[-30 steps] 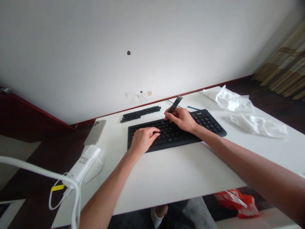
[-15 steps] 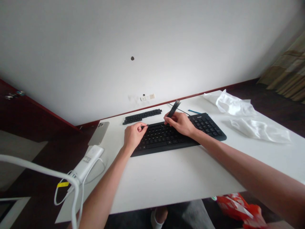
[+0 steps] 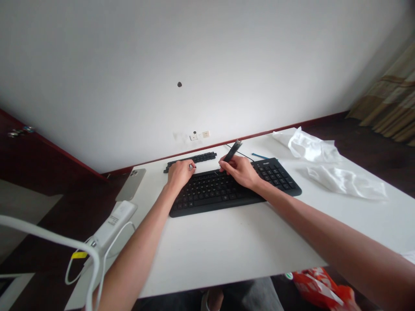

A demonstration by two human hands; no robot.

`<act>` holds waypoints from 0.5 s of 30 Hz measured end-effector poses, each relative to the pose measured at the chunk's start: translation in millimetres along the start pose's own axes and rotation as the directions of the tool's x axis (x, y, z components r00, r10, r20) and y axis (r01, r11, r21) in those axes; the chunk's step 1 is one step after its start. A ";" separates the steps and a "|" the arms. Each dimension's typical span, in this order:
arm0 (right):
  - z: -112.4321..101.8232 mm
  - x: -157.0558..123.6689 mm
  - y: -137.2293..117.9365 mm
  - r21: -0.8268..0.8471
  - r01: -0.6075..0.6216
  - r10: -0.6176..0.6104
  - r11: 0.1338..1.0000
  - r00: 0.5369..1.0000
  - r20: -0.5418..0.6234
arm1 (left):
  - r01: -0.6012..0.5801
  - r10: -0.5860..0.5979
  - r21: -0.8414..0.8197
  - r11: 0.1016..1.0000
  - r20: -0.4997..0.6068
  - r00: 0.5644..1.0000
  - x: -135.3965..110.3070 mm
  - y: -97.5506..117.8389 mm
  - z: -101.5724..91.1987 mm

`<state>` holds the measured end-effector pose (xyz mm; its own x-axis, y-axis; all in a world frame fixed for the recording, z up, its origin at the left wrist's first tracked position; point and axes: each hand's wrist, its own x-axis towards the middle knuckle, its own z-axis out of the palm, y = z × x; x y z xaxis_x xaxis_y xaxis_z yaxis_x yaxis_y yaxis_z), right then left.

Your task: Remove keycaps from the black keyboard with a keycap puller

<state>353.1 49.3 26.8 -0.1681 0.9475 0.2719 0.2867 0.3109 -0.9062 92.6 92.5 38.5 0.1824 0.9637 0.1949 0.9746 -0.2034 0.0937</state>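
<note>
The black keyboard lies on the white table, some keys apparently off its upper row. My right hand rests over its upper middle, fingers closed around a black brush that tilts up with its bristly end at the top. A thin pale wire-like bit shows below those fingers; what it belongs to is unclear. At the keyboard's upper left edge, my left hand pinches a small black keycap, mostly hidden by the fingers. Loose black keycaps lie in rows behind the keyboard, partly covered by that hand.
A phone and a white power strip with cables sit on the left of the table. Toward the right lie a blue stick-like tool and crumpled white plastic wrapping. A red bag is below the front edge.
My left hand has moved up and away from the keys toward the loose keycaps, still pinching the small piece. The right hand stays at the upper keys with the brush. The view has shifted slightly.
</note>
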 end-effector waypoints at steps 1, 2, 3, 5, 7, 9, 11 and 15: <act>0.0 0.0 0.3 -0.007 0.000 0.000 1.000 1.000 0.002 | 0.005 -0.005 0.000 1.000 0.000 1.000 -0.5 -1.5 0.9; -0.1 -0.1 0.5 -0.012 0.001 0.000 1.000 1.000 0.002 | 0.008 -0.008 -0.003 1.000 -0.002 1.000 -0.9 -3.0 1.5; -0.2 -0.1 0.7 -0.014 0.001 -0.001 1.000 1.000 0.002 | 0.010 -0.010 -0.009 1.000 -0.006 1.000 -1.1 -4.5 2.0; -0.3 -0.3 0.8 -0.009 0.001 -0.001 1.000 1.000 0.002 | 0.014 -0.015 -0.028 0.999 -0.016 1.000 -0.9 -7.0 3.2; -0.2 -0.4 1.0 -0.004 0.000 0.000 1.000 1.000 0.003 | 0.022 -0.023 -0.047 0.999 -0.028 0.999 0.2 -8.7 5.1; 0.0 -0.4 1.5 -0.004 -0.002 0.002 1.000 1.000 0.004 | 0.032 -0.034 -0.050 0.998 -0.032 0.999 1.9 -9.9 7.5; 0.2 -0.3 2.3 -0.003 -0.002 0.002 1.000 1.000 0.003 | 0.045 -0.046 -0.040 0.998 -0.030 0.998 3.6 -10.8 9.7; 0.5 0.2 3.8 -0.002 0.001 -0.001 1.000 1.000 0.004 | 0.056 -0.057 -0.033 0.998 -0.042 0.997 5.6 -12.8 12.3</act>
<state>353.7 50.6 23.2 -0.1720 0.9469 0.2716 0.2884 0.3121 -0.9052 82.8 102.7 26.4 0.1207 0.9656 0.2302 0.9784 -0.1549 0.1367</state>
